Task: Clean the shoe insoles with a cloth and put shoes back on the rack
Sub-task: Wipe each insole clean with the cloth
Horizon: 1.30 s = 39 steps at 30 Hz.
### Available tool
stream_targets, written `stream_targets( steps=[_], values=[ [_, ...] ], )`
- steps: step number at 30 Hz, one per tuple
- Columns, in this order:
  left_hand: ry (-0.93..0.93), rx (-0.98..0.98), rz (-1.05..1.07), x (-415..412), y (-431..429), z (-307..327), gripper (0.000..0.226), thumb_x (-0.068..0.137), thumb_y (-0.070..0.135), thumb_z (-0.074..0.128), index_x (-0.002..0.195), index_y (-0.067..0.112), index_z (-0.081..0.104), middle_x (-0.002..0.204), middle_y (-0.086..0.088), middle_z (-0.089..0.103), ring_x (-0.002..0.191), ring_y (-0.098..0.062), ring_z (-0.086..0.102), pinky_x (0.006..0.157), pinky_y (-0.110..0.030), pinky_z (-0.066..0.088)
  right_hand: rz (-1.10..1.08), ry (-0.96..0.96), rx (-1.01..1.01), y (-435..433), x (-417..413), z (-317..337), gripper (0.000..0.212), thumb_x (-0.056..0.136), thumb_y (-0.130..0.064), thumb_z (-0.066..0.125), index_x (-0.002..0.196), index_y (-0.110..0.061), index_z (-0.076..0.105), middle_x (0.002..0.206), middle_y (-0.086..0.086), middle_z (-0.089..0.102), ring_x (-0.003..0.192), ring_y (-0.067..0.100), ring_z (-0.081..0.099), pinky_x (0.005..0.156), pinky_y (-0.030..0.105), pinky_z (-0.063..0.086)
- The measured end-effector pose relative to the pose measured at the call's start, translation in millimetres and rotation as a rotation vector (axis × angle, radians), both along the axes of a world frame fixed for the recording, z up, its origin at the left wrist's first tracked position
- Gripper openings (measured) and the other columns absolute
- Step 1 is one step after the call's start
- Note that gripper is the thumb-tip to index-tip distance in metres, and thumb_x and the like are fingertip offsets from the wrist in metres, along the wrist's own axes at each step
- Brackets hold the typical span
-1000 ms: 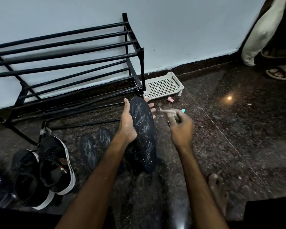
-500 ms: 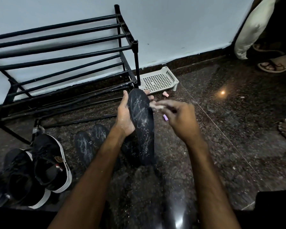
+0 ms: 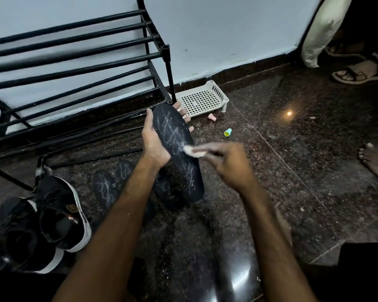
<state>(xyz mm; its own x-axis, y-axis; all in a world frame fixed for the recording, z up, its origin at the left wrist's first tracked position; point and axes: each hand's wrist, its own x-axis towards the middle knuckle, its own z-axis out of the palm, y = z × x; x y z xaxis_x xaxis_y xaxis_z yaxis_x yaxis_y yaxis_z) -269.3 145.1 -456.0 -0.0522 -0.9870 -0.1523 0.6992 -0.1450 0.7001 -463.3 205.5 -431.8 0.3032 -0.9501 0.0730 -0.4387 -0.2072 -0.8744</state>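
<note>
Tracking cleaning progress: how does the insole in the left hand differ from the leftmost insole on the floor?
The held insole is raised at a slant, gripped by the left hand; the floor insole lies flat. The cloth pinched in the right hand meets the held insole; no cloth is on the floor insole. Both are dark with white streaks.

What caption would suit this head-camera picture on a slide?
Left hand holds a white-streaked black insole; right hand presses a small pale cloth against it.
</note>
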Motion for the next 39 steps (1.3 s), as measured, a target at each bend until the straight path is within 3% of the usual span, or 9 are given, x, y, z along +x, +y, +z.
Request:
stream_targets(
  steps=[4,6,11,14,18,21,28,33,39],
  values=[
    [-0.018,0.013,-0.006,-7,3,5,0.074,0.100,0.060,0.023,0.139,0.004,0.050,0.114,-0.012,0.065,0.101,-0.024,0.064,0.090,-0.040,0.054,0.380,0.450,0.345,13,-8,-26,0.009,0.080,-0.006,0.078,0.082,-0.015,0.078,0.074,-0.015,0.070,0.060,-0.006,0.059,0.065,0.024,0.050],
    [-0.030,0.008,-0.014,-9,5,5,0.074,0.100,0.059,0.024,0.140,0.003,0.050,0.113,-0.013,0.065,0.099,-0.025,0.065,0.093,-0.043,0.051,0.304,0.392,0.396,4,-27,-22,0.014,0.079,-0.003,0.077,0.090,-0.011,0.078,0.085,-0.002,0.075,0.074,0.004,0.068,0.076,0.031,0.057],
    [-0.026,0.024,-0.091,-25,15,-2,0.074,0.100,0.059,0.028,0.139,0.000,0.049,0.117,-0.018,0.063,0.107,-0.030,0.061,0.104,-0.050,0.043,-0.185,0.037,-0.028,-30,-25,22,0.016,0.089,-0.013,0.069,0.101,-0.020,0.076,0.089,-0.009,0.074,0.065,0.003,0.065,0.055,0.019,0.053],
    [-0.039,0.041,-0.121,-33,17,-2,0.070,0.100,0.057,0.030,0.140,0.002,0.048,0.129,-0.019,0.059,0.119,-0.031,0.057,0.109,-0.047,0.041,-0.237,-0.060,-0.205,-37,10,32,0.024,0.091,-0.010,0.067,0.112,-0.020,0.072,0.107,-0.008,0.071,0.087,-0.003,0.066,0.075,0.009,0.054],
    [0.025,0.052,-0.154,-35,18,7,0.061,0.099,0.054,0.032,0.120,0.004,0.061,0.113,-0.016,0.064,0.101,-0.027,0.065,0.089,-0.038,0.056,0.053,0.034,-0.043,-27,26,21,0.020,0.089,-0.014,0.069,0.106,-0.022,0.074,0.105,-0.006,0.074,0.086,0.003,0.068,0.075,0.015,0.056],
    [0.043,0.065,-0.164,-29,18,3,0.064,0.097,0.052,0.036,0.132,0.001,0.053,0.124,-0.018,0.060,0.114,-0.029,0.058,0.100,-0.044,0.049,0.241,0.016,0.190,-18,4,15,0.015,0.086,-0.008,0.071,0.099,-0.014,0.075,0.088,-0.005,0.075,0.076,0.007,0.069,0.067,0.019,0.053],
    [-0.013,0.052,-0.153,-29,17,4,0.062,0.103,0.049,0.028,0.129,0.001,0.056,0.125,-0.019,0.062,0.115,-0.031,0.060,0.105,-0.045,0.045,-0.093,-0.042,-0.125,-34,11,28,0.018,0.091,-0.014,0.067,0.106,-0.019,0.074,0.101,-0.011,0.072,0.081,-0.010,0.065,0.069,0.008,0.052],
    [-0.019,0.036,-0.084,-18,6,-4,0.066,0.101,0.053,0.026,0.134,0.003,0.053,0.135,-0.019,0.057,0.123,-0.032,0.055,0.111,-0.058,0.034,0.291,0.311,0.353,-7,-15,-9,0.010,0.079,-0.007,0.077,0.081,-0.015,0.072,0.060,-0.013,0.063,0.054,-0.005,0.055,0.064,0.024,0.050],
    [0.097,0.027,0.028,-6,-1,-9,0.063,0.100,0.053,0.026,0.124,0.006,0.061,0.116,-0.013,0.067,0.104,-0.029,0.064,0.099,-0.051,0.049,0.042,-0.130,0.214,-9,-21,-20,0.016,0.086,-0.005,0.070,0.096,-0.016,0.077,0.087,-0.003,0.076,0.074,0.008,0.065,0.068,0.024,0.052]
  ],
)
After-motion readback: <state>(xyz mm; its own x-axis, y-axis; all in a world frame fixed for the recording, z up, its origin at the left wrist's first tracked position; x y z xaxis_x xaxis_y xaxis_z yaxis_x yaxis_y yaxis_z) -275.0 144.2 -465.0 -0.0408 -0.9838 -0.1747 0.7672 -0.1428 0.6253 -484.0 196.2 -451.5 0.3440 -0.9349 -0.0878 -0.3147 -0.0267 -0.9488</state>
